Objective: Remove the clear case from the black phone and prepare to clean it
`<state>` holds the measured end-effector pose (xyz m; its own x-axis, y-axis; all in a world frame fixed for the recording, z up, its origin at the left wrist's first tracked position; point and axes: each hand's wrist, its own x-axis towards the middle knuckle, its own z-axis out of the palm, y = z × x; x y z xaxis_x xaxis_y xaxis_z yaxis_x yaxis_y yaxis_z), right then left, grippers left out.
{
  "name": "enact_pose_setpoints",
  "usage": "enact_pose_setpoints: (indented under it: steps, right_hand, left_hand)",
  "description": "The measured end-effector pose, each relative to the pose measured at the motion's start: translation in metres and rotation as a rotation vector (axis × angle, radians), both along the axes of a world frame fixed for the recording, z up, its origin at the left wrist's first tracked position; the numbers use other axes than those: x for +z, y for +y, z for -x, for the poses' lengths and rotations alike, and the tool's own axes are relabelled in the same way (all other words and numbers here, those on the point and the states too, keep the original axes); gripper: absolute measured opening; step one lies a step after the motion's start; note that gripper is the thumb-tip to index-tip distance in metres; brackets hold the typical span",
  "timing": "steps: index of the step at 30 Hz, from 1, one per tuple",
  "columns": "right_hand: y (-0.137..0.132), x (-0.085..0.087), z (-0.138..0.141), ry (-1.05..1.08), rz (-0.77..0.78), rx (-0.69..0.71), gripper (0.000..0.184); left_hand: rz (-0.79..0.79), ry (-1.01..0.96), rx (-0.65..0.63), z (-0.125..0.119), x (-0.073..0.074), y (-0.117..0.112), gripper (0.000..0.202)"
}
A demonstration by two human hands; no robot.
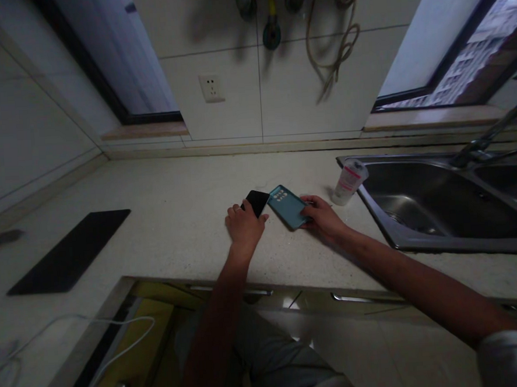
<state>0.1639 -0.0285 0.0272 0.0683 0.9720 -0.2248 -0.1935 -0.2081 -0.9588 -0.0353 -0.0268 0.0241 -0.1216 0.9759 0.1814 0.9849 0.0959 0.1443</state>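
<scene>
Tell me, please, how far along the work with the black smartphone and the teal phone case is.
Nothing looks finished yet: the black glossy smartphone lies outside the teal plastic phone case. In hand: the left hand holds the phone, and the right hand grips the case, their ends meeting. Left: the two are separate pieces, not fitted together.

Teal-cased phone against black phone
</scene>
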Motion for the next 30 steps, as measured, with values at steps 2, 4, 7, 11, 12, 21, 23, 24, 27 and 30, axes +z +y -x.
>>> enact_pose_setpoints:
  steps: [2, 4, 7, 11, 12, 21, 23, 24, 27, 30]
  right_hand:
    - [0.000, -0.001, 0.000, 0.009, 0.002, 0.012, 0.039]
    - [0.000, -0.001, -0.001, 0.017, 0.005, 0.026, 0.040]
    - [0.001, -0.001, -0.002, 0.028, 0.019, 0.028, 0.040]
    - [0.000, 0.001, -0.004, 0.025, 0.022, 0.031, 0.041]
    - [-0.001, 0.002, -0.004, 0.014, 0.020, 0.033, 0.041]
    - [0.000, -0.009, -0.008, -0.348, -0.059, 0.202, 0.042]
    - [0.001, -0.011, -0.011, -0.488, -0.111, 0.258, 0.043]
    - [0.001, -0.011, -0.012, -0.563, -0.146, 0.282, 0.043]
    - [-0.003, -0.007, -0.014, -0.779, -0.247, 0.347, 0.045]
    - [-0.009, -0.001, -0.013, -0.953, -0.302, 0.406, 0.047]
  left_hand:
    - [-0.005, 0.018, 0.004, -0.002, -0.002, -0.002, 0.076]
    - [-0.018, 0.038, 0.011, -0.004, -0.004, -0.005, 0.074]
    - [-0.022, 0.054, 0.024, -0.007, -0.007, -0.007, 0.071]
    - [-0.008, 0.056, 0.029, -0.009, -0.010, -0.006, 0.067]
    - [-0.004, 0.056, 0.028, -0.009, -0.010, -0.005, 0.066]
    - [0.018, 0.043, 0.044, -0.009, -0.009, -0.006, 0.065]
    - [0.019, 0.038, 0.048, -0.010, -0.010, -0.006, 0.064]
    - [0.018, 0.036, 0.051, -0.011, -0.010, -0.006, 0.063]
    - [0.017, 0.035, 0.054, -0.011, -0.010, -0.007, 0.063]
    - [0.018, 0.040, 0.051, -0.011, -0.009, -0.008, 0.062]
